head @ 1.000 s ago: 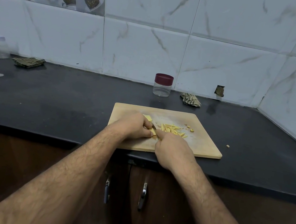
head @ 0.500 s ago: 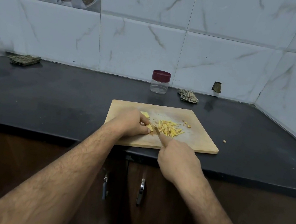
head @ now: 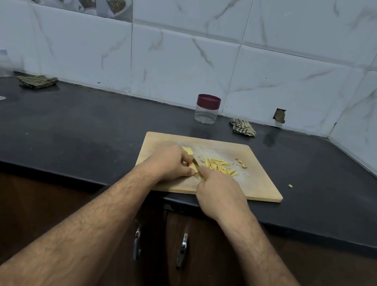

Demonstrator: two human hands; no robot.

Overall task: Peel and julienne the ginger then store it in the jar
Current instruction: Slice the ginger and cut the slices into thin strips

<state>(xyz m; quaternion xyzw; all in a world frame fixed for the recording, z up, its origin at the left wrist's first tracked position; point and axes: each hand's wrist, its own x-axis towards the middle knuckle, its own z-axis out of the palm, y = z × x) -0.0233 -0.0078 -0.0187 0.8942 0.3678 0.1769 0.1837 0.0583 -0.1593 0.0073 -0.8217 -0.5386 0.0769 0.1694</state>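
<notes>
Head view, sole entry. Wooden cutting board (head: 259, 187) at the table's front edge, right of centre. On it: left hand (head: 169, 163), fingers curled, pinning down a pale ginger slab (head: 193, 166); a second uncut ginger slice (head: 187, 150) just beyond its knuckles. Right hand (head: 220, 191), closed round a knife handle, the knife blade (head: 196, 164) lying against the held slab. Julienned strips (head: 221, 167) heaped just right of the blade, mid-board. Small trimmings (head: 240, 162) toward the board's far right; one stray bit (head: 290, 186) on the dark table (head: 74, 130) just off the board's right edge. Jar (head: 207, 109) with maroon lid on, near the table's back edge, apparently empty. Checked cloth (head: 242, 127) beside it. Status, judged: peeling done, cutting partly done with two pieces left; jarring not yet begun.
</notes>
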